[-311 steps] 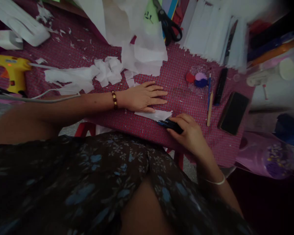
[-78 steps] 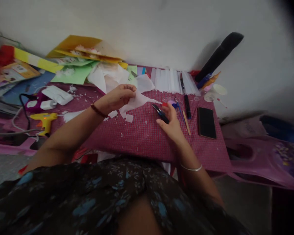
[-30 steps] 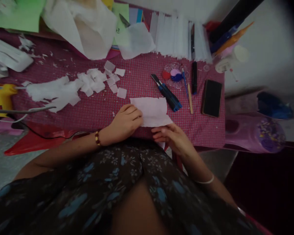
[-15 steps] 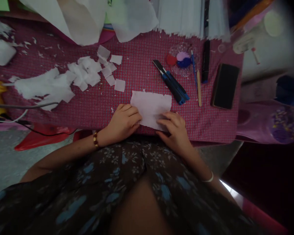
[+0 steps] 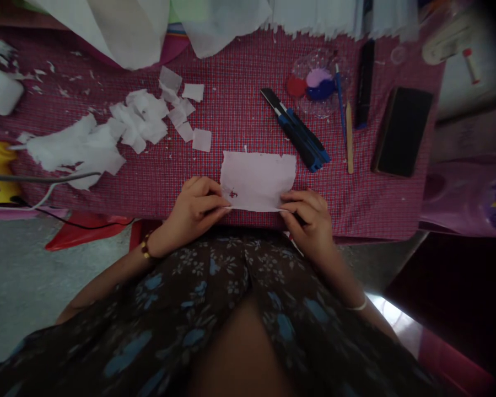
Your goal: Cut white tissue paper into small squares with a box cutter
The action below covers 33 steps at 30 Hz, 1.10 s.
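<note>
A pale rectangular sheet of paper with ragged edges lies near the front edge of the cloth-covered table. My left hand pinches its lower left corner between thumb and fingers. At the lower right corner, my right hand has the paper pinched in the same way. A small dark red mark shows near the paper's left side. Beyond the sheet, to the right, lies a blue and black utility knife with its blade out.
Small paper squares and a heap of torn white paper lie at left, near a yellow glue gun with cords. On the right are a paint palette, wooden stick, black marker and dark rectangular block.
My hands have moved apart from on top of the paper to its two lower corners and pinch it there. The red mark now shows. The view has shifted slightly.
</note>
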Motion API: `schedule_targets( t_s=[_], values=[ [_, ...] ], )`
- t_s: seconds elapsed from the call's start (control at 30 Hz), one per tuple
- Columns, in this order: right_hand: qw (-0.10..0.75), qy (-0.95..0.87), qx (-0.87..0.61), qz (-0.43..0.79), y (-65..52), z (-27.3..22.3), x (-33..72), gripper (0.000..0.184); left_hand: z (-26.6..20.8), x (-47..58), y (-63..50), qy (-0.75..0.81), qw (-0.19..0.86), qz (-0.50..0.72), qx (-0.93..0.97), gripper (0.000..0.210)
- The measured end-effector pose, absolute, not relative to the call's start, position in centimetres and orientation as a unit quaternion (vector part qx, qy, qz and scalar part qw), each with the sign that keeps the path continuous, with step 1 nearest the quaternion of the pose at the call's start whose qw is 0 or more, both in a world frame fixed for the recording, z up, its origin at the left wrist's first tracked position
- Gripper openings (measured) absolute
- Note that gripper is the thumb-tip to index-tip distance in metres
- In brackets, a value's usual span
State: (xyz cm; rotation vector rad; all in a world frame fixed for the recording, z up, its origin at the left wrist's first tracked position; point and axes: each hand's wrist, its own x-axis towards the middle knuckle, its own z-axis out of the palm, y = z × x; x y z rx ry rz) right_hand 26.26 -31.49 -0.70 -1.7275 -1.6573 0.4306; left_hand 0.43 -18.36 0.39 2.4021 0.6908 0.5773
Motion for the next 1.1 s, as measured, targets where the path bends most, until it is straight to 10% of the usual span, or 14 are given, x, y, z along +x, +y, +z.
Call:
schedule_targets(
  t_s=[1.1],
  values=[
    [0.271,-0.554,-0.784,0.074,-27.8,-0.8,25.9,0.038,-0.5,1.7,-17.5,0.384,0.193,0.169,0.887,0.043]
  ],
)
